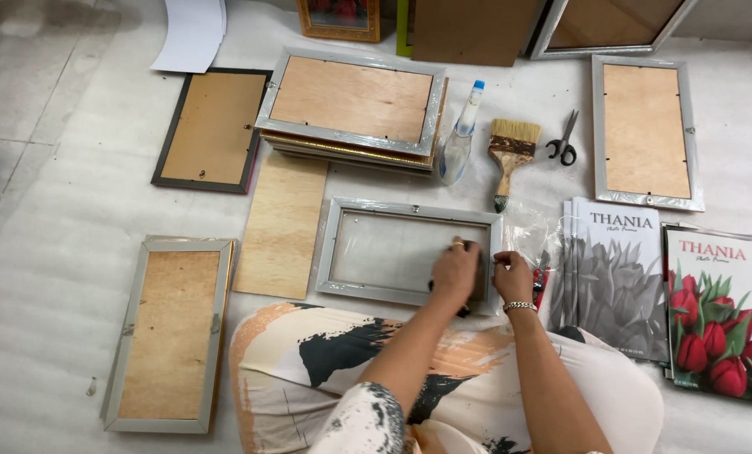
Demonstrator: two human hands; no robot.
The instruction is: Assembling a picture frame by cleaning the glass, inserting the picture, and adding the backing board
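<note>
Presently we press our left hand [454,271] and right hand [512,277], both clenched, grasping the right edge of the empty silver rectangular picture frame [406,249] on the floor.

bright, even light; sharp focus

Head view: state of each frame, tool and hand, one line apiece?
Open silver frame: face down, backing off, glass showing.
Loose backing board: flat beside that frame.
Stacked frames: face down, backs on.
Spray bottle: lying on its side, capped.
Scissors: closed.
Paintbrush: lying flat.
Left hand: on the frame's right edge.
Right hand: beside it, pinching something small.
</note>
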